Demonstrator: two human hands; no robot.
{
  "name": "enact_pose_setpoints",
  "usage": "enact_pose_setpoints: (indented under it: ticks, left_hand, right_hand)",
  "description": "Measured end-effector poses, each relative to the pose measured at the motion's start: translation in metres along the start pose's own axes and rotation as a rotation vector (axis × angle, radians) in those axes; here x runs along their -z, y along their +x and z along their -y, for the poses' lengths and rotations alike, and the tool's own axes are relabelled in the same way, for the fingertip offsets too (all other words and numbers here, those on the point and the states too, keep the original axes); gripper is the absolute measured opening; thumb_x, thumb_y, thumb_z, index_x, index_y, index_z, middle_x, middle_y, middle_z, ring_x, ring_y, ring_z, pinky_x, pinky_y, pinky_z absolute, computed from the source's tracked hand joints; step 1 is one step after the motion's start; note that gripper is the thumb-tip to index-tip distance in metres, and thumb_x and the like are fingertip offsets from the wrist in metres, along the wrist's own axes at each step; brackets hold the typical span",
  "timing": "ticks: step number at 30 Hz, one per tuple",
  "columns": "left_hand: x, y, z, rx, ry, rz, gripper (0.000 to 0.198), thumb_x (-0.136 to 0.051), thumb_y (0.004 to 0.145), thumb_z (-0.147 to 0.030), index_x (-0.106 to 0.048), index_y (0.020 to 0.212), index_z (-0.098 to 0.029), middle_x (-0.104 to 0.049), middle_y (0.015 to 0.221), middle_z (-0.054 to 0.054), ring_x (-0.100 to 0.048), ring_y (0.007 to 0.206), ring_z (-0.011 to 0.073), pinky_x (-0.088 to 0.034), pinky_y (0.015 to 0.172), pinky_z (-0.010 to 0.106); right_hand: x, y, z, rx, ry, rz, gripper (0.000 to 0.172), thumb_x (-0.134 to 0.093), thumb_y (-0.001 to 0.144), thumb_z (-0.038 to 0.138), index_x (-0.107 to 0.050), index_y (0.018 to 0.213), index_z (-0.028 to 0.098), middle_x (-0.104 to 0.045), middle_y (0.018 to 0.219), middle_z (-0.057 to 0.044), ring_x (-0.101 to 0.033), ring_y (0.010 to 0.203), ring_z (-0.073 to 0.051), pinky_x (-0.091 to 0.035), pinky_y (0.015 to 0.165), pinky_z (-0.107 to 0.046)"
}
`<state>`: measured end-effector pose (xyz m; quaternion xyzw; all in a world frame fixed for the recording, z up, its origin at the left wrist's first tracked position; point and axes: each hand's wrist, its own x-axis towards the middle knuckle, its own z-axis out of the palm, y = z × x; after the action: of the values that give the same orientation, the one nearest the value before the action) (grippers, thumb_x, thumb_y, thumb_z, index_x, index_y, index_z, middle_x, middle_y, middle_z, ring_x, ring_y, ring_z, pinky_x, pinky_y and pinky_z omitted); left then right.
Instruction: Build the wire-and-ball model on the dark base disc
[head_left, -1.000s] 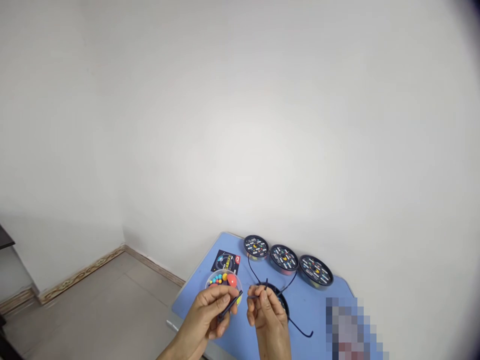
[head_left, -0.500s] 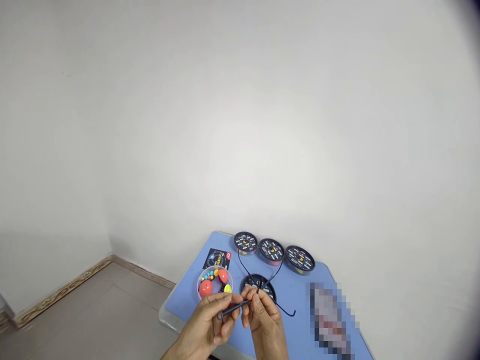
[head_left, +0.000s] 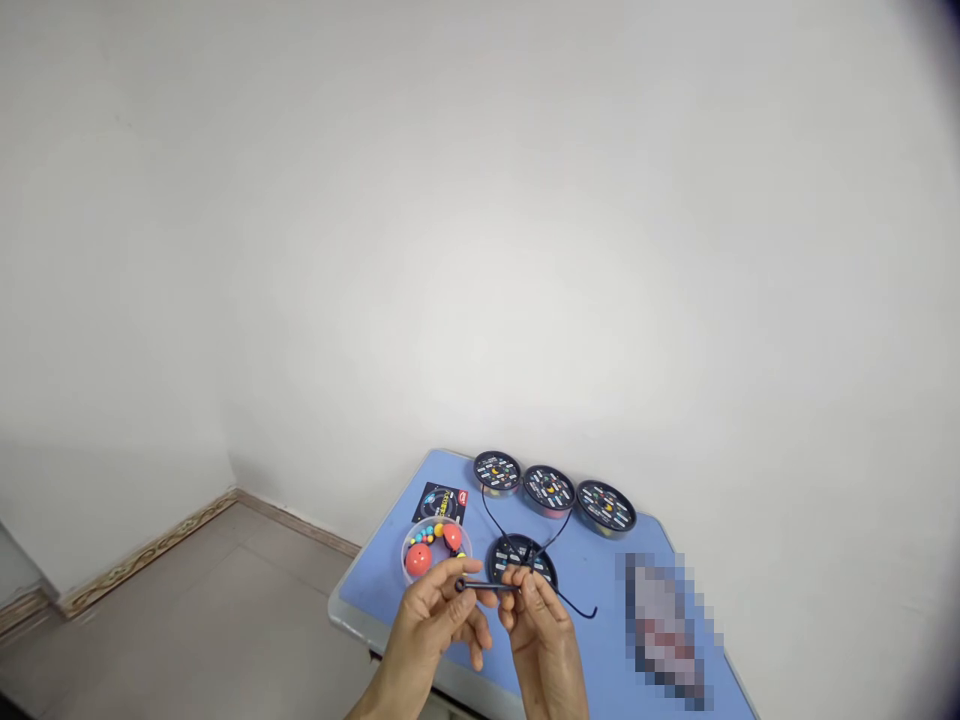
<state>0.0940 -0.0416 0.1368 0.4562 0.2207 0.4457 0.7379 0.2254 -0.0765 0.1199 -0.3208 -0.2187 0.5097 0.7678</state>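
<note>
A thin black rod with a small ring at its left end [head_left: 487,587] lies almost level between my hands. My left hand [head_left: 431,625] has its thumb and index finger about the ring end, while its lower fingers are loosely spread. At the other end of the rod, my right hand [head_left: 546,630] pinches with thumb and fingertips. Just beyond my right fingertips is a black round disc with printed labels [head_left: 504,548], partly covered by my fingers. Thin curved black arms [head_left: 579,606] spread out from above it, one ending in an upturned hook.
Left of the disc, a clear round tub [head_left: 405,570] holds red balls [head_left: 418,559] and several smaller coloured ones. Behind it lies a black printed card [head_left: 442,502]. Three round boxes with black lids [head_left: 549,488] line the back of the blue table [head_left: 600,660]. A pixelated patch [head_left: 664,630] covers something at right.
The rod has swung from a slant to nearly level. My left hand's lower fingers have opened out, and my right hand keeps its pinch. The whole view has shifted slightly.
</note>
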Motion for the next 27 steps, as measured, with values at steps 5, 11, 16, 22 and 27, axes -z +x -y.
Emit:
enact_pose_setpoints:
  ticks: [5, 11, 16, 22, 27]
  left_hand:
    - [0.004, 0.000, 0.005, -0.110, 0.121, -0.061, 0.040, -0.073, 0.078, -0.048, -0.069, 0.101, -0.016, -0.070, 0.078, 0.006, -0.064, 0.055, 0.0175, -0.053, 0.046, 0.029]
    - [0.010, 0.002, 0.008, -0.158, 0.205, -0.094, 0.037, -0.073, 0.078, -0.048, -0.071, 0.097, -0.016, -0.072, 0.074, 0.006, -0.065, 0.055, 0.0163, -0.054, 0.049, 0.027]
    - [0.011, 0.001, 0.006, -0.163, 0.221, -0.089, 0.037, -0.074, 0.078, -0.046, -0.070, 0.098, -0.015, -0.072, 0.069, 0.004, -0.063, 0.050, 0.0145, -0.054, 0.050, 0.027]
    - [0.010, 0.000, 0.006, -0.180, 0.217, -0.090, 0.034, -0.073, 0.079, -0.044, -0.069, 0.098, -0.016, -0.071, 0.067, 0.003, -0.064, 0.050, 0.0151, -0.054, 0.049, 0.027]
    - [0.010, -0.001, 0.006, -0.187, 0.214, -0.075, 0.031, -0.072, 0.080, -0.042, -0.070, 0.094, -0.015, -0.071, 0.063, 0.003, -0.062, 0.047, 0.0139, -0.053, 0.050, 0.026]
  right_hand:
    - [-0.001, -0.002, 0.000, -0.023, -0.001, -0.029, 0.027, -0.087, 0.063, 0.043, -0.075, 0.072, 0.021, -0.061, 0.081, -0.002, -0.049, 0.063, -0.011, -0.045, 0.057, -0.024]
    - [-0.003, -0.005, -0.002, -0.019, 0.009, -0.036, 0.026, -0.086, 0.064, 0.042, -0.075, 0.073, 0.021, -0.061, 0.079, -0.002, -0.049, 0.063, -0.011, -0.045, 0.057, -0.024]
    - [-0.005, -0.008, -0.002, -0.010, 0.003, -0.040, 0.026, -0.086, 0.064, 0.042, -0.074, 0.073, 0.021, -0.062, 0.079, -0.001, -0.048, 0.061, -0.010, -0.046, 0.058, -0.024]
    - [-0.009, -0.011, 0.000, -0.006, -0.003, -0.054, 0.027, -0.086, 0.064, 0.041, -0.074, 0.073, 0.019, -0.063, 0.079, -0.001, -0.050, 0.061, -0.010, -0.046, 0.057, -0.024]
    - [-0.009, -0.015, 0.002, 0.013, 0.005, -0.057, 0.026, -0.086, 0.065, 0.039, -0.074, 0.073, 0.018, -0.063, 0.080, -0.001, -0.051, 0.063, -0.010, -0.047, 0.057, -0.023]
